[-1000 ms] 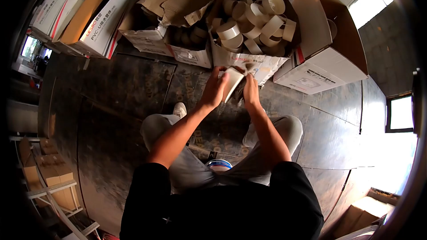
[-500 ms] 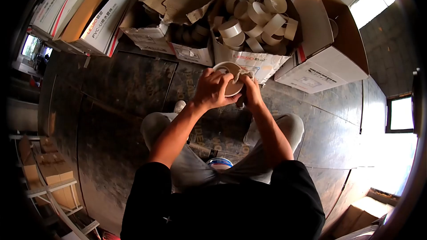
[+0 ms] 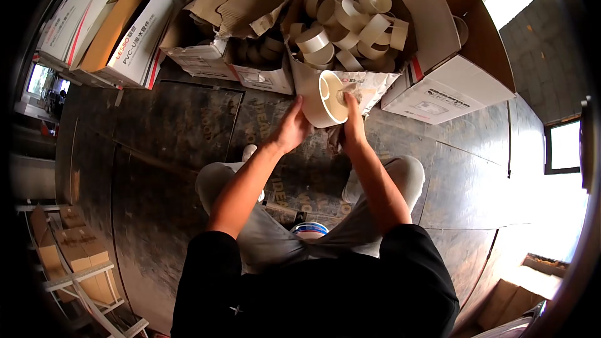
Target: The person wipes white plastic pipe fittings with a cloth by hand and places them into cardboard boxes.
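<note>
A cream PVC pipe fitting (image 3: 318,109), wide-mouthed with a smaller round opening inside, is held up in front of me, tilted so its mouth faces right. My left hand (image 3: 294,128) is closed against its lower left side. My right hand (image 3: 354,122) grips the right rim, with the thumb at the mouth and a crumpled, dirty rag (image 3: 350,92) pinched there. More of the dark cloth hangs below that hand. Just beyond stands a carton (image 3: 375,87) full of similar white pipe fittings (image 3: 347,37).
An open white carton (image 3: 438,97) stands to the right. Leftward are a carton (image 3: 206,62) under torn cardboard (image 3: 244,0) and a lettered PVC-U box (image 3: 134,44). A bucket (image 3: 311,230) sits between my legs on the dark board floor (image 3: 169,181). A metal frame (image 3: 81,278) stands lower left.
The fitting has turned from mouth-up to facing right, showing its outer wall. My left hand has moved from the rim to the outside. My right hand keeps the rag at the mouth.
</note>
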Motion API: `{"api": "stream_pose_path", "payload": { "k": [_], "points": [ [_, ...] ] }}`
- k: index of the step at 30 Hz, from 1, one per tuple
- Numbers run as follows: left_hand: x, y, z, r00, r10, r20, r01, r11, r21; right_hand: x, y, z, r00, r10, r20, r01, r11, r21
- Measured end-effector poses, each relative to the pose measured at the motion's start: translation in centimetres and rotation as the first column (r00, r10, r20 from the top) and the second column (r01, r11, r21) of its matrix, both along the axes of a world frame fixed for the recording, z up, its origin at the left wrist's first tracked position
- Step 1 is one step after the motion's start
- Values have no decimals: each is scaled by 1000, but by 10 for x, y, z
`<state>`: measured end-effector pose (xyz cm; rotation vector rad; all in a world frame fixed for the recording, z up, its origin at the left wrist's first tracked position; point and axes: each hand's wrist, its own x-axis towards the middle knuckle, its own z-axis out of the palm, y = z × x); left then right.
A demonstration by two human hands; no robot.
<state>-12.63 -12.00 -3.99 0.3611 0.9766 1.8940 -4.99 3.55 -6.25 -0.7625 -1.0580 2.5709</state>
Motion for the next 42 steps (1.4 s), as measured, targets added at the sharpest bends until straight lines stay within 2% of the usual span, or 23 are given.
{"api": "stream_pose_path", "payload": {
  "k": [1, 3, 4, 5, 7, 9, 11, 13, 15, 18, 20, 23, 25, 27, 29, 32, 33, 35, 36, 38, 39, 41, 42],
  "points": [
    [-1, -1, 6, 999, -30, 25, 28, 997, 65, 3, -5, 21, 994, -48, 102, 27, 979, 200],
    [2, -3, 18, 1000, -12, -12, 12, 998, 67, 3, 0, -2, 991, 43, 131, -112, 797, 593],
    [4, -3, 28, 981, -40, -191, 39, 999, -5, 4, -10, 7, 992, -94, 86, -18, 560, 828],
    [6, -3, 33, 929, -80, -361, 54, 995, -81, 4, -8, -2, 999, -46, 13, 12, 507, 862],
    [1, -6, 29, 908, -93, -409, 43, 991, -131, 3, -12, -1, 998, -23, 60, -19, 788, 615],
    [-5, -7, 29, 849, 50, -526, -113, 990, -87, -5, -10, -11, 993, -97, -59, 113, 907, 405],
    [-14, -5, 19, 841, 220, -495, -281, 958, -51, -7, -4, 9, 947, -268, 175, 217, 939, 268],
    [-25, -7, 20, 510, 219, -832, -494, 866, -74, 2, 12, 22, 965, -202, 167, 194, 979, 62],
    [-21, -14, 33, 118, 41, -992, -615, 788, -40, 0, 18, 20, 979, -184, 84, 193, 976, -105],
    [-10, -15, 40, -51, -9, -999, -679, 734, 28, 0, 12, 17, 983, -164, 78, 174, 974, -148],
    [-6, -14, 38, -156, -30, -987, -673, 735, 84, -1, 3, 19, 977, -208, -44, 196, 961, -195],
    [-6, -13, 42, -278, -68, -958, -660, 738, 139, -5, 8, -9, 943, -331, 39, 331, 944, -7],
    [-8, -13, 40, -268, -56, -962, -659, 739, 141, -1, 15, -2, 934, -354, 53, 352, 935, 47],
    [-9, -14, 40, -295, -55, -954, -633, 759, 151, 6, 9, 36, 940, -333, -78, 341, 930, 136],
    [-9, -14, 39, -325, -57, -944, -628, 759, 171, 6, 9, 33, 950, -299, -92, 309, 943, 124],
    [-9, -12, 39, -378, -71, -923, -625, 755, 198, 3, -2, 30, 982, -141, -127, 184, 866, 465],
    [-9, -12, 38, -399, -84, -913, -628, 751, 205, 3, -7, 30, 986, -103, -134, 155, 868, 471],
    [-10, -11, 38, -425, -74, -902, -605, 765, 222, -1, -12, 19, 969, -151, -196, 247, 653, 716],
    [-10, -10, 38, -451, -63, -890, -581, 778, 239, 2, -10, 15, 969, -152, -196, 248, 653, 716],
    [-11, -10, 35, -473, -54, -880, -575, 775, 261, 7, -5, 16, 994, 81, -78, 21, 547, 837],
    [-12, -9, 34, -494, -47, -868, -571, 771, 282, 4, -4, 17, 993, 82, -79, 22, 546, 838],
    [-10, -9, 39, -468, 1, -884, -565, 769, 300, 0, -8, 22, 980, 56, -191, 176, 203, 963],
    [-12, -9, 37, -480, 38, -876, -542, 772, 331, 3, -17, 23, 996, 39, -74, 30, 660, 750]
  ]
}}
